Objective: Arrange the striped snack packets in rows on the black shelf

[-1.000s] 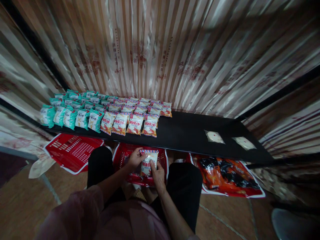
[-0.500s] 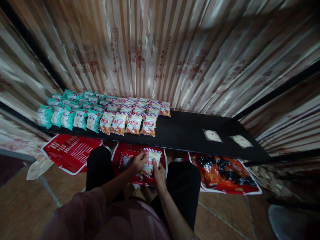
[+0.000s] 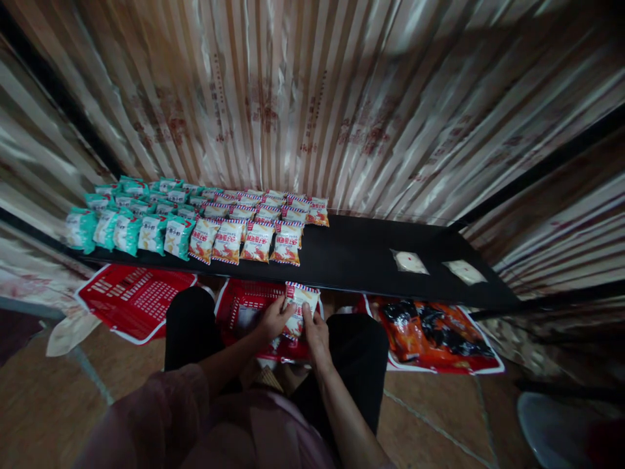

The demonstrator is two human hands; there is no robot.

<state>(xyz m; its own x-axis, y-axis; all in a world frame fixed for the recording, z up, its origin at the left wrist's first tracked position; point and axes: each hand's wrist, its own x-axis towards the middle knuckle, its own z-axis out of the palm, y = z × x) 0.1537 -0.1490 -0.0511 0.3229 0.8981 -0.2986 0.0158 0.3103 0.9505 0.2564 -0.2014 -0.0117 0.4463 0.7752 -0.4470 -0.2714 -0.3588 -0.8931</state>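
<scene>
Between my two hands is an upright snack bag (image 3: 299, 305), white and orange with a striped top edge. My left hand (image 3: 276, 319) grips its left side, and my right hand (image 3: 315, 329) holds the right side with the thumb on the front. The bag is above a red basket (image 3: 234, 303) between my knees. On the black shelf (image 3: 351, 254) in front stand rows of matching orange-and-white snack bags (image 3: 257, 242), with rows of teal-and-white snack bags (image 3: 152, 233) to their left.
Two flat clear packets (image 3: 410, 262) lie on the shelf's right part. Under it, a red basket (image 3: 141, 339) is at the left, and another at the right holds orange-and-black packages (image 3: 432, 329). A striped curtain (image 3: 303, 98) hangs behind, between black frame bars.
Both hands have raised the snack bag slightly toward the shelf edge, and it now stands straighter. The whole view has shifted a little; the bags on the shelf keep their places.
</scene>
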